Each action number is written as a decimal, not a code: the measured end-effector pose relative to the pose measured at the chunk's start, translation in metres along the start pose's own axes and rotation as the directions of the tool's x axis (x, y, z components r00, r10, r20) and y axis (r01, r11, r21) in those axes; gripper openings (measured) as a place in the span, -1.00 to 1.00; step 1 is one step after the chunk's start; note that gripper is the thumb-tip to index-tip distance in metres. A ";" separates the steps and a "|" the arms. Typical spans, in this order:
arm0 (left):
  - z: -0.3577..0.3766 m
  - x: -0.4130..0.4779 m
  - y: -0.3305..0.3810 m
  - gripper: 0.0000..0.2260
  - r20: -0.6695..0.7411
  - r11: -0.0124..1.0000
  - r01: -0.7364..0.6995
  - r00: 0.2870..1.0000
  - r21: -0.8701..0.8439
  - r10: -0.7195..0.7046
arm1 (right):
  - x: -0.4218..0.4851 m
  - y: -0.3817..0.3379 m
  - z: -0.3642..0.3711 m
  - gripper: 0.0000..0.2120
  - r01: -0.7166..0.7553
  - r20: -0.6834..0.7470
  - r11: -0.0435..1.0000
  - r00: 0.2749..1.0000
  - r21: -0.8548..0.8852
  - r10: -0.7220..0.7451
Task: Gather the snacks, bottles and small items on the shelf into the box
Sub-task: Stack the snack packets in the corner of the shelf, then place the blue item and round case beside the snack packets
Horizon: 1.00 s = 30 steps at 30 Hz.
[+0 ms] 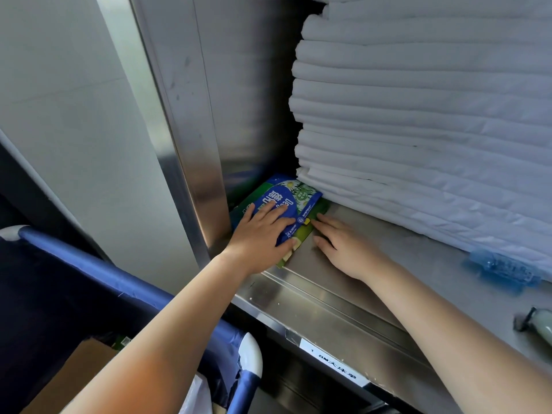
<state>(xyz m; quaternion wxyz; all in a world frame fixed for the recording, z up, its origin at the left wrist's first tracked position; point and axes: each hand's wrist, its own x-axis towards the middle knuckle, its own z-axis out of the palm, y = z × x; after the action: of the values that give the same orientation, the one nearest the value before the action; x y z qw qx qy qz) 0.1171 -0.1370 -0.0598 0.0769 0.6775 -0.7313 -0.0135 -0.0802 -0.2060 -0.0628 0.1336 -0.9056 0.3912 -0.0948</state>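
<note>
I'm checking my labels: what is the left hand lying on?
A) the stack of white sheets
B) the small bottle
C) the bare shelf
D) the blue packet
D: the left hand lies flat on the blue packet, which tops green packets in the corner of the shelf.

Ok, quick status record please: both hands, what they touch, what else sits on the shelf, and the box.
left hand: flat on the blue packet
blue packet: on top of green packets, in the left corner of the shelf
right hand: fingers straight, touching the green packets' edge
also on shelf: folded white linens, blue wrapped item, small bottle at far right
box: cardboard, lower left, contents mostly hidden
</note>
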 end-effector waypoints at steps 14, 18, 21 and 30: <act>0.008 0.022 0.083 -0.46 -0.099 0.956 -0.282 0.957 -0.076 0.274 | -0.118 0.042 -0.036 -0.50 -0.355 -0.156 0.932 0.927 -0.079 0.340; 0.021 0.040 0.144 -0.46 -0.100 0.883 -0.453 0.891 -0.120 0.443 | -0.171 0.055 -0.053 -0.55 -0.535 -0.342 0.844 0.801 -0.040 0.492; 0.030 0.054 0.189 -0.48 -0.123 0.813 -0.559 0.829 -0.161 0.546 | -0.208 0.061 -0.056 -0.57 -0.663 -0.462 0.747 0.679 -0.053 0.570; 0.047 0.092 0.267 -0.55 -0.237 0.735 -0.627 0.779 -0.258 0.581 | -0.242 0.084 -0.040 -0.60 -0.742 -0.510 0.659 0.522 0.123 0.683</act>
<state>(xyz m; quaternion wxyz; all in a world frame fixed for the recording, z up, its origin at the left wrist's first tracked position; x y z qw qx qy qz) -0.1596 -0.2107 -0.0647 0.2381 0.3798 -0.8919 -0.0594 -0.3119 -0.0905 -0.0673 0.0009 -0.6104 0.7522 -0.2483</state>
